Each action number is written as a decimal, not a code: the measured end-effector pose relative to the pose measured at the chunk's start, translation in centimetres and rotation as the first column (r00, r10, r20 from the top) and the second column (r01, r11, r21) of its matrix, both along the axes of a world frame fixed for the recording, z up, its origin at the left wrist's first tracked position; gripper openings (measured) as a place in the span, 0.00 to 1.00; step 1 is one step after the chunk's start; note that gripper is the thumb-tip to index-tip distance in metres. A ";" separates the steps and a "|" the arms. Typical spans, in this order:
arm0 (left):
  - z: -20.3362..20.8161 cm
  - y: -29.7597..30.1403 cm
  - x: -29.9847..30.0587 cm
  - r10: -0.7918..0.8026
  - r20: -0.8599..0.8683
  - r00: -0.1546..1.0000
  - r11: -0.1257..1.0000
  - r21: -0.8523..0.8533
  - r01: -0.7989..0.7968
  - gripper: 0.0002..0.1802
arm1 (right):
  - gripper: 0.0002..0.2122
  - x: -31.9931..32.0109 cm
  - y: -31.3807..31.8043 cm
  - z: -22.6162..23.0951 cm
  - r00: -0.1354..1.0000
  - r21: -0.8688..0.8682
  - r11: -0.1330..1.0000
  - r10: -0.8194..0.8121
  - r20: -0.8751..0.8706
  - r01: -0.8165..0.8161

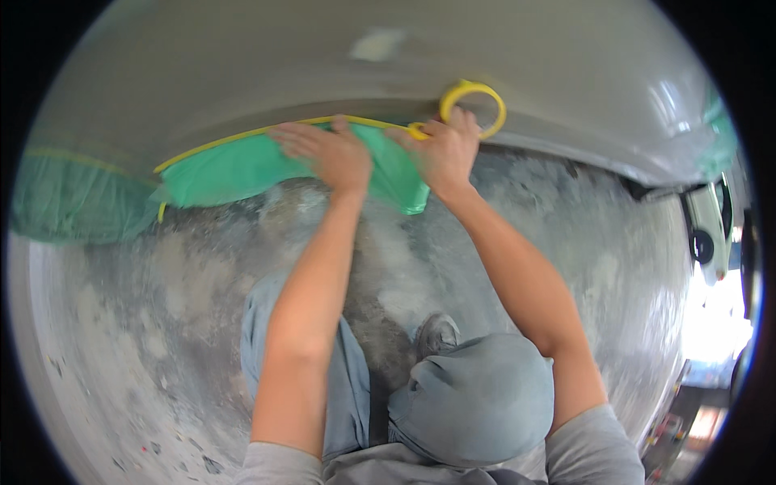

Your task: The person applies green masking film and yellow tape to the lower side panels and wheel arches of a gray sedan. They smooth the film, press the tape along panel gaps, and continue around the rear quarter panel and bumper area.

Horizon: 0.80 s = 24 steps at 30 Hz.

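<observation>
Right grip [453, 153] grasps yellow tape roll [501, 111] by panel's [242, 73] lower edge; left grip [341, 158], fingers spread, lies on green film [230, 171]. Film likely light, limp, tearable: take taped edge; roll stiffer: take rim.

You can read no text, label, brand, number or sign anywhere in the head view.
</observation>
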<state>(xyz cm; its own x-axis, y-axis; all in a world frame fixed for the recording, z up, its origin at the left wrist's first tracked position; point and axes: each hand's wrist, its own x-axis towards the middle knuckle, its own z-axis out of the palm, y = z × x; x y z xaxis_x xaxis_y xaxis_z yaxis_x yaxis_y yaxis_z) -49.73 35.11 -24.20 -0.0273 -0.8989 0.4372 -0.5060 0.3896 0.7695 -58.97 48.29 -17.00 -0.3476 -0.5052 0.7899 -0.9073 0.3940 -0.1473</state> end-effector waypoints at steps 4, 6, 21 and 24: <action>-0.8 -0.3 -0.3 0.116 0.083 0.990 0.982 -0.157 -0.102 0.56 | 0.25 -7.5 6.8 0.1 0.999 0.043 0.999 -0.013 -0.053 0.015; -1.4 -0.7 -0.5 0.135 0.088 0.987 0.978 -0.173 -0.118 0.56 | 0.26 -13.2 12.1 0.8 0.995 0.083 0.992 -0.091 -0.035 0.094; -4.5 2.1 -5.4 0.075 0.217 0.973 0.924 -0.381 0.014 0.59 | 0.37 -39.2 41.9 4.4 0.778 0.243 0.752 -0.628 -0.015 0.612; -3.8 8.6 -9.0 -0.058 0.366 0.929 0.865 -0.446 0.230 0.59 | 0.35 -41.5 42.5 4.6 0.735 0.266 0.722 -0.675 0.068 0.639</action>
